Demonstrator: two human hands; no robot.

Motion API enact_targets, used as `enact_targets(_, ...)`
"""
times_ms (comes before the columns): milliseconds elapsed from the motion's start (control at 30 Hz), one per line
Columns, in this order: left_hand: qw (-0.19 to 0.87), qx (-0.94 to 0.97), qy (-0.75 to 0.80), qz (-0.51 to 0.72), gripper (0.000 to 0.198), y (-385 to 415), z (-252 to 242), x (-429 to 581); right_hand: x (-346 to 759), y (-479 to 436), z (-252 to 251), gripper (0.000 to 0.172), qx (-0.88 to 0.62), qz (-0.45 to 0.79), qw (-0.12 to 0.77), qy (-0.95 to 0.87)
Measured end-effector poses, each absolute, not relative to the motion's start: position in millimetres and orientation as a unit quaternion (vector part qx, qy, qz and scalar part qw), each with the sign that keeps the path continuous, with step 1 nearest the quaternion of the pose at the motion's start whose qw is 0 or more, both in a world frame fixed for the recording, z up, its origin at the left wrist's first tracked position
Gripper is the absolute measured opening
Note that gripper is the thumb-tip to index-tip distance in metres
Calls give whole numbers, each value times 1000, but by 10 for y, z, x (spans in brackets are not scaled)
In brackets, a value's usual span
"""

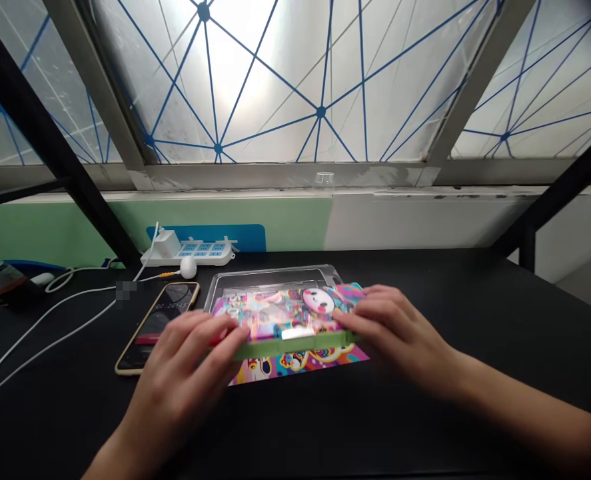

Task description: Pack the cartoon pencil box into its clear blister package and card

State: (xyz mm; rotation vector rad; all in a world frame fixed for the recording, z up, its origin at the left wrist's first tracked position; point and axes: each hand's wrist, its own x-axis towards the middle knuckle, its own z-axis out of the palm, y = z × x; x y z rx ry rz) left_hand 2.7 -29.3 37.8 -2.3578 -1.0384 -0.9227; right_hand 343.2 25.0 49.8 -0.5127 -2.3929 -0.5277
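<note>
A flat, see-through plastic case with a green edge (295, 345) is held tilted between both hands. Bright cartoon patterns show on or through it, with a glare spot near the front. My left hand (188, 360) is closed on its left end, fingertips over the top edge. At the right end, my right hand (400, 330) grips it with thumb and fingers; the undersides of both grips are hidden. Beneath the case, a colourful printed sheet (305, 363) sticks out toward me. Behind it lies a clear plastic tray (275, 275), partly covered by the case.
A phone (168, 307) showing a timer lies left of the case, partly behind my left hand. A white cable (50, 313) loops across the black table (475, 313). A power strip (200, 252) stands by the wall; a bottle (0, 280) is at far left.
</note>
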Motion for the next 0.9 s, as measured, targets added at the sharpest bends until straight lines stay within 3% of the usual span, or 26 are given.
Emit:
enact_targets(133,129,-839,-428,-309,42,-485,-15,50,3517,26,181,28,-175,-170,300,-922)
enact_targets(333,-38,-807,-526,-267,65,-502,-168,-20,3579,91,-20,27,-211,-78,265,-938)
enact_targets(467,-74,-789,-542,-280,76,-492,-209,-33,3632,101,-4,60,-265,22,236,-935)
enact_targets(533,-84,-785,-545,-283,79,-491,-231,-27,3655,99,-12,65,-296,60,236,-924)
enact_targets(767,-117,-755,-575,-293,83,-510,-254,-11,3696,180,45,56,-308,184,263,-895)
enact_targets(900,-117,-744,-579,-312,91,-545,-263,17,3682,299,150,31,-357,280,330,-828)
